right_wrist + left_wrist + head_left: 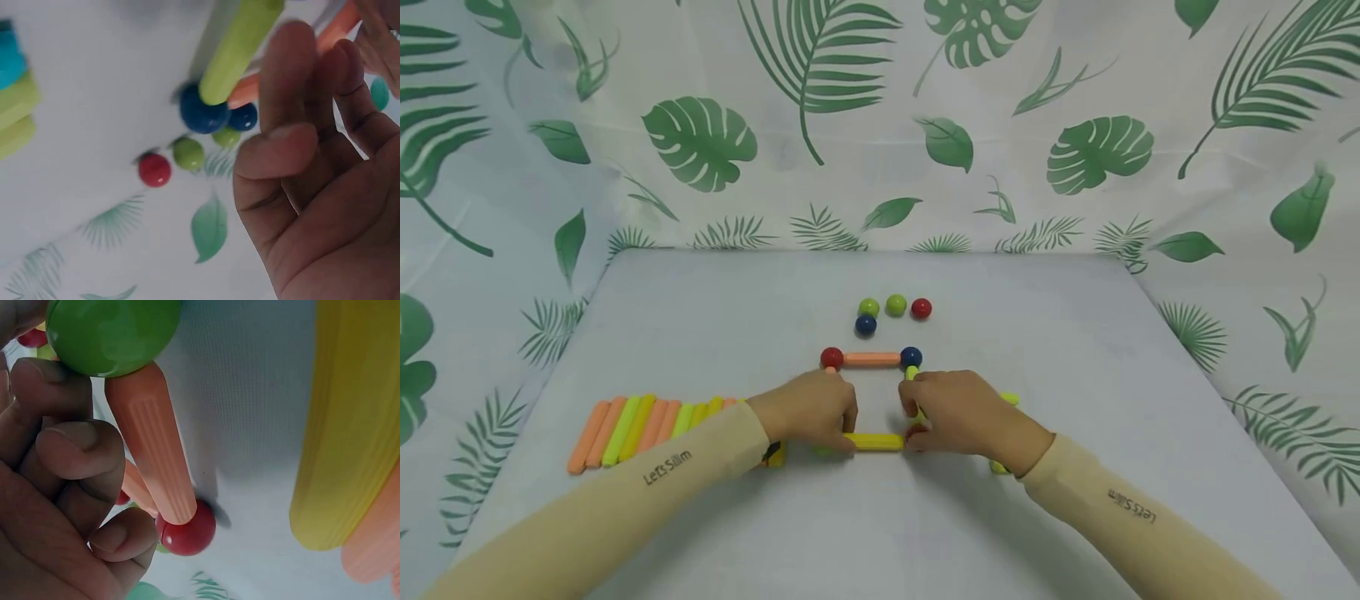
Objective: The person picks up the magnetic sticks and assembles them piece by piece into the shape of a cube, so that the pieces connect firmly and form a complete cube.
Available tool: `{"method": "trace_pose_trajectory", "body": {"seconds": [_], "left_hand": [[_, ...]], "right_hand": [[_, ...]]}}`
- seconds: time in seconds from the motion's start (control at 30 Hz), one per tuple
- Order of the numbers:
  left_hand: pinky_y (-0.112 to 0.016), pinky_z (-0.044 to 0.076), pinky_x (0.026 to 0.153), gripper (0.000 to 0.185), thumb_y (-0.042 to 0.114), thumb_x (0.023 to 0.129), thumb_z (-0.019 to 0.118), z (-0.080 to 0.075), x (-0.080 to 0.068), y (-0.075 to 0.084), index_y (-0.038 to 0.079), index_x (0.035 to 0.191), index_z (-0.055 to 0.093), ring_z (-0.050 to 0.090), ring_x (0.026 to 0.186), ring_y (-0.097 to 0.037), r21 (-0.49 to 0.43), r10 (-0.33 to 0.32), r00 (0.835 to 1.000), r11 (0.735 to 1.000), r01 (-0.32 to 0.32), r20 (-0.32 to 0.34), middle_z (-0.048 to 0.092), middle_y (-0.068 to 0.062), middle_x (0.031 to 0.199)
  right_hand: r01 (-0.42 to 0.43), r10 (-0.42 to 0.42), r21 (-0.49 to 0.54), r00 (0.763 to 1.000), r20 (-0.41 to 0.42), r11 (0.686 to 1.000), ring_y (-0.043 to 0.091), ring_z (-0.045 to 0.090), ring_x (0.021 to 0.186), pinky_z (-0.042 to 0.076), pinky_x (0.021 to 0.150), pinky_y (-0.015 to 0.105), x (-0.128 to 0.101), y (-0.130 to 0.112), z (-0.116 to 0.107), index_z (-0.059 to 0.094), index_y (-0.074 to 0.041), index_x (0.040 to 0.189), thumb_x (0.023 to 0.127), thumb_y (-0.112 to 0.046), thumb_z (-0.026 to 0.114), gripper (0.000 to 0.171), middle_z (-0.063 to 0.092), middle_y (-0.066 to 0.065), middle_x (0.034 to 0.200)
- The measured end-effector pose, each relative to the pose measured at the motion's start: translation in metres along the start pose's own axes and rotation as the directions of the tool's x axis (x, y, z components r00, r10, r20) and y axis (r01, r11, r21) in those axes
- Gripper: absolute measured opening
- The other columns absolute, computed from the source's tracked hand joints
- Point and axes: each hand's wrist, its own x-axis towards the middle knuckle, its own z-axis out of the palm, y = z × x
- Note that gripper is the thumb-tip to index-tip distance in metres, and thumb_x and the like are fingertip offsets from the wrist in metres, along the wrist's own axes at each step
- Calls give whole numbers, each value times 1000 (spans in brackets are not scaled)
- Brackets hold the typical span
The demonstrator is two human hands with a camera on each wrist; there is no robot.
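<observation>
A square of coloured rods and balls lies on the table between my hands. Its far side is an orange rod (pixel 872 359) between a red ball (pixel 832 358) and a blue ball (pixel 912 357). Another orange rod (pixel 153 447) runs from that red ball to a green ball (pixel 112 334) at the near left corner. My left hand (pixel 811 410) pinches the green ball where it meets the yellow rod (pixel 876 442). At the yellow rod's other end, my right hand (pixel 958 414) pinches a second red ball (pixel 915 432), mostly hidden by the fingers. A lime rod (pixel 240 53) joins this corner to the blue ball.
Loose balls lie beyond the square: a green ball (pixel 897 304), another green one, a red ball (pixel 922 308) and a dark blue ball (pixel 866 325). A row of orange, lime and yellow rods (pixel 647 429) lies at left. More lime rods (pixel 1010 399) are partly behind my right wrist.
</observation>
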Motion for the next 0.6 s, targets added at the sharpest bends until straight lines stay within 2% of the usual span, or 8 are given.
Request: {"method": "trace_pose_trajectory", "body": {"seconds": [0.1,0.2,0.37,0.6], "left_hand": [[-30,48,77,18,37,80,87,-2,-1,-1,20,82,81,56,69,-7,-14,-7,1000,1000,8,3,66,15,72],[-30,48,77,18,36,81,86,-3,-1,-1,19,83,81,56,69,-8,-25,-20,1000,999,21,11,66,15,72],[-29,48,73,17,35,82,85,-3,0,0,20,83,80,56,69,-10,-43,-51,998,998,52,29,63,14,70],[-30,48,70,20,37,78,88,-10,-6,-4,24,89,77,56,71,-12,-97,-105,993,989,110,57,61,10,72]], "right_hand": [[-54,53,8,998,42,999,10,49,63,43,58,28,-6,8,2,58,-21,85,76,-38,90,37,51,-9,72],[-64,62,24,996,69,998,10,49,64,42,59,28,-8,11,10,56,-22,86,78,-40,88,37,51,-10,70],[-52,50,51,997,54,997,8,50,65,44,60,27,-8,11,22,57,-24,86,78,-41,88,36,52,-14,70],[-69,67,39,997,50,997,9,49,62,42,58,28,-10,14,19,55,-24,85,79,-44,86,37,51,-12,68]]}}
